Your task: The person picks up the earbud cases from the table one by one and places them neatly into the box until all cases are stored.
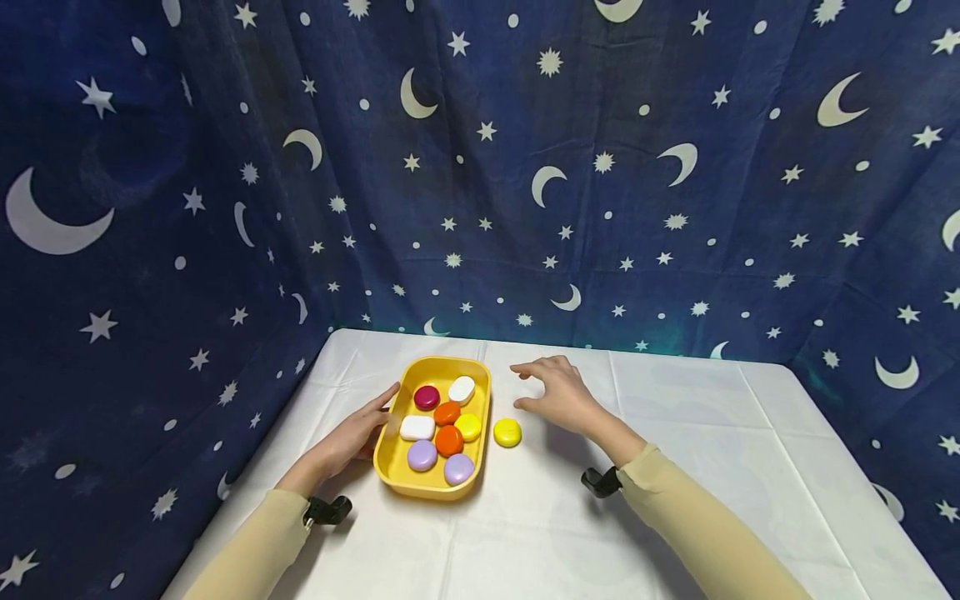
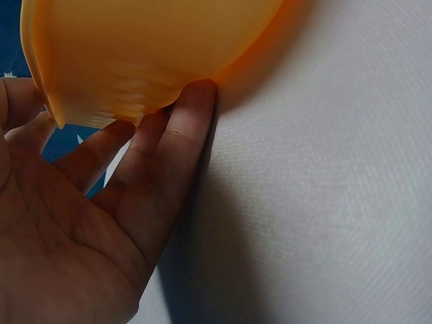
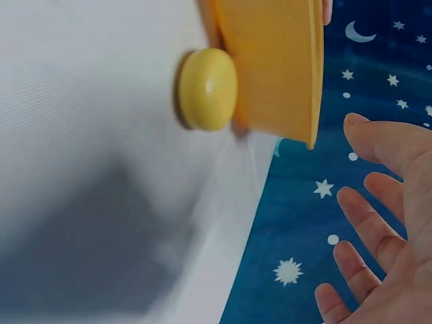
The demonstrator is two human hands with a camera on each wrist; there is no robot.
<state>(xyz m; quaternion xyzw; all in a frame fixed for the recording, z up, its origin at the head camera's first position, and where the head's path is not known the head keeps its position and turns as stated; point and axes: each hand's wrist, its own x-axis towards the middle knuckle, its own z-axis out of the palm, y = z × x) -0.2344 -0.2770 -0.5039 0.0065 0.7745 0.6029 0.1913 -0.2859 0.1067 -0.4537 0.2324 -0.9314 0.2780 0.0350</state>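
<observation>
Both sleeved forearms come in from the near edge of the counter (image 1: 675, 400), each with a little black camera clip at the wrist. Left hand (image 1: 358, 433) lies flat and relaxed against the left wall of the yellow tray (image 1: 406, 479) — in the left wrist view the fingers (image 2: 177, 138) are straight and tucked right under the tray's rim, touching it, not curled around it. Looks like that hand is just bracing the tray so it doesn't slide on the cloth.

Right hand (image 1: 558, 392) hovers just off the tray's right side, fingers spread apart and holding nothing. Nearest thing to it is the loose yellow disc (image 1: 507, 432), which sits on the counter just beside the tray's right wall — the right wrist view shows it basically up against the wall, though I can't tell if it actually touches.

Inside the tray: a dark red disc (image 1: 427, 397) and a white disc (image 1: 462, 389) at the far end, two orange ones (image 1: 449, 440) down the middle, a white rounded block (image 1: 417, 427) on the left, another yellow disc (image 1: 468, 427), and two lilac ones (image 1: 422, 455) at the near end. They're lying loose, some touching each other.

Tray sits toward the far left corner of the counter, with a starry blue curtain (image 1: 525, 167) behind it.
</observation>
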